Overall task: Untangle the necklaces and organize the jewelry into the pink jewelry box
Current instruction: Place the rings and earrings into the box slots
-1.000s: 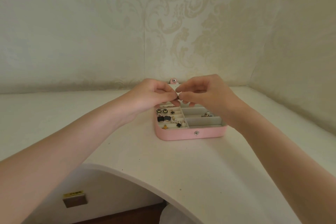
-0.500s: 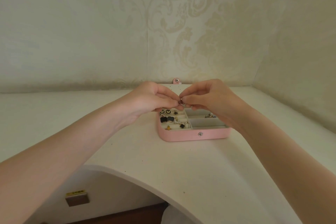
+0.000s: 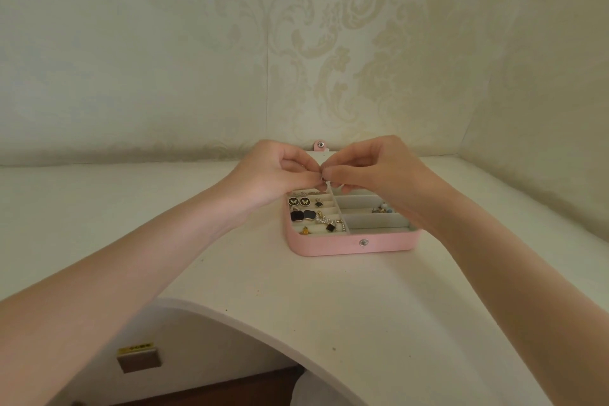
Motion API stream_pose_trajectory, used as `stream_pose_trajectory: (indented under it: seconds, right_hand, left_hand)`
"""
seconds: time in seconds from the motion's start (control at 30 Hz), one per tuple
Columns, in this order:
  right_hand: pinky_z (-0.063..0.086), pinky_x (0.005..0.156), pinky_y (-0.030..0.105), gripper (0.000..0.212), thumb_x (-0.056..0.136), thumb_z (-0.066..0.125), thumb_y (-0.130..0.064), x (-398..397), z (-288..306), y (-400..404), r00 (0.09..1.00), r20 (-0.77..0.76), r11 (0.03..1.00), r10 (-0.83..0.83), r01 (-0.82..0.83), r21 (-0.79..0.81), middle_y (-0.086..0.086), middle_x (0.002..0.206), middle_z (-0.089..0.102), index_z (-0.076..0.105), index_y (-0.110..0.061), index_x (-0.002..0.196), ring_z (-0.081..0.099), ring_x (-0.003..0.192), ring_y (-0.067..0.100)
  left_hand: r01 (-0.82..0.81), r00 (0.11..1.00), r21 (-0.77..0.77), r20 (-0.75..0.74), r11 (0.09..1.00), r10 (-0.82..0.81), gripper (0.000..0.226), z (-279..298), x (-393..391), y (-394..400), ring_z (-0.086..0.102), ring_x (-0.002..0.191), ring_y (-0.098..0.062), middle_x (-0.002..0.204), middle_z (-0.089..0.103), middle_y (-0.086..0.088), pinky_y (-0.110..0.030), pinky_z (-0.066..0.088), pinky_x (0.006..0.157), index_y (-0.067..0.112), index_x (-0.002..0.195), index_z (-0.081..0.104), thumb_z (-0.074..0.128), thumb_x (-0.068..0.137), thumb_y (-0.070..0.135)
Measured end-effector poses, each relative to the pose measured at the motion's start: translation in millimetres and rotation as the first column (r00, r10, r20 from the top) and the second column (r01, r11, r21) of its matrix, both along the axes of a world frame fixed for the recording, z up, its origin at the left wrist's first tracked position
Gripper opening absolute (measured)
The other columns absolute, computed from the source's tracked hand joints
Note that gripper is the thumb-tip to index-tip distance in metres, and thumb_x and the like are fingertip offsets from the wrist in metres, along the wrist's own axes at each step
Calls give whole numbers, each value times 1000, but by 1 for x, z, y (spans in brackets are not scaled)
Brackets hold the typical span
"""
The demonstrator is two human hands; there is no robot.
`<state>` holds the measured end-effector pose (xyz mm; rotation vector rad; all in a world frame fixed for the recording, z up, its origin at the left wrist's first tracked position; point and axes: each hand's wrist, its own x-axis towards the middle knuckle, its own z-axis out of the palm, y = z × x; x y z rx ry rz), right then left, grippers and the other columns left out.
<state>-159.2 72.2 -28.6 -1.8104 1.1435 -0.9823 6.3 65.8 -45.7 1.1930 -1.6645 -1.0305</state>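
Below both hands (image 3: pixel 324 171), pink jewelry box (image 3: pixel 356 245)

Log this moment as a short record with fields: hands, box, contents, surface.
hands: left hand and right hand meet fingertip to fingertip above the box, pinching something too small to identify
box: pink jewelry box, open
contents: earrings and pendants in left compartments; small pieces on the right
surface: white table
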Motion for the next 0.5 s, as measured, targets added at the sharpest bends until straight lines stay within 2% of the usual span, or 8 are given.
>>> stream_pose_trajectory:
  seconds: [0.1, 0.2, 0.27, 0.33, 0.4, 0.5]
  right_hand:
    - [51, 70, 12, 11, 76, 72, 2, 1, -2, 2, 999, -44, 998, -10, 8, -55, 15, 80, 71, 71, -1, 86, 65, 67, 6]
    - [50, 68, 11, 9, 74, 74, 1, 5, -3, 3, 992, -118, 992, -42, 28, -123, 5, 74, 71, 71, -5, 81, 63, 65, 4]
    - [49, 67, 13, 10, 74, 74, 0, 4, -3, 3, 985, -160, 989, -63, 39, -145, 0, 70, 68, 71, -10, 76, 61, 63, 3]
    - [48, 62, 13, 11, 76, 73, -1, 1, -2, 1, 980, -180, 990, -88, 66, -123, -2, 67, 66, 70, -12, 74, 58, 58, 1]
    - [45, 53, 10, 11, 77, 71, -1, -4, -2, 1, 978, -187, 994, -93, 81, -70, -2, 63, 63, 69, -11, 74, 54, 50, -3]
    - [44, 52, 8, 12, 78, 70, 1, -10, -6, 3, 980, -180, 997, -81, 80, -11, -1, 61, 62, 68, -10, 73, 54, 47, -3]
  left_hand:
    - [-23, 999, -36, 27, 999, 24, 12, -4, 0, -1, 56, 52, 8, 56, 67, 11, -4, 38, 52, 17, 73, 66, 70, 80, 8]
    - [-5, 997, -72, 78, 997, 11, 11, -5, 0, -1, 57, 54, 6, 56, 66, 12, -5, 40, 56, 18, 73, 66, 70, 79, 10]
    - [19, 984, -126, 176, 992, 3, 13, -3, 2, -2, 57, 56, 5, 59, 66, 12, -5, 39, 57, 21, 72, 66, 72, 78, 12]
    - [77, 925, -181, 381, 981, -2, 13, 0, 3, -4, 56, 61, 6, 67, 66, 14, -5, 38, 56, 27, 73, 68, 72, 78, 16]
    - [142, 828, -183, 560, 973, -16, 7, 1, 1, -3, 54, 67, 1, 71, 61, 19, -7, 37, 57, 29, 80, 71, 71, 78, 22]
    - [203, 730, -186, 683, 961, -22, 14, -4, -3, -1, 52, 72, -1, 71, 55, 23, -10, 35, 60, 28, 91, 73, 71, 78, 23]
